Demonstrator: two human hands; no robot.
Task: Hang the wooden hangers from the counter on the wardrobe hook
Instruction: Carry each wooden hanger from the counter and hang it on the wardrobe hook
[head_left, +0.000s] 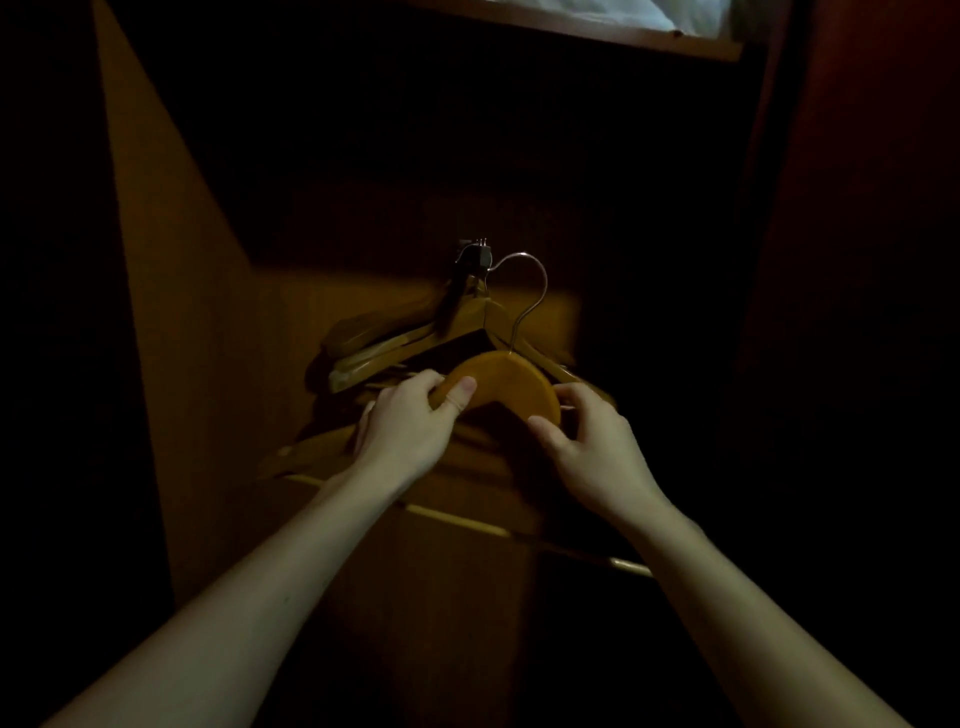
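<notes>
Done: hung hangers on hook | Now: left grip, right grip each clasp an end of hanger, its wire beside hook | Left: seating it

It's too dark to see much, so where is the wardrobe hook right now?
Head view, centre frame: the wardrobe hook sits directly above the bunch of hung wooden hangers, just left of the wire hook of the curved hanger being held up.
</notes>
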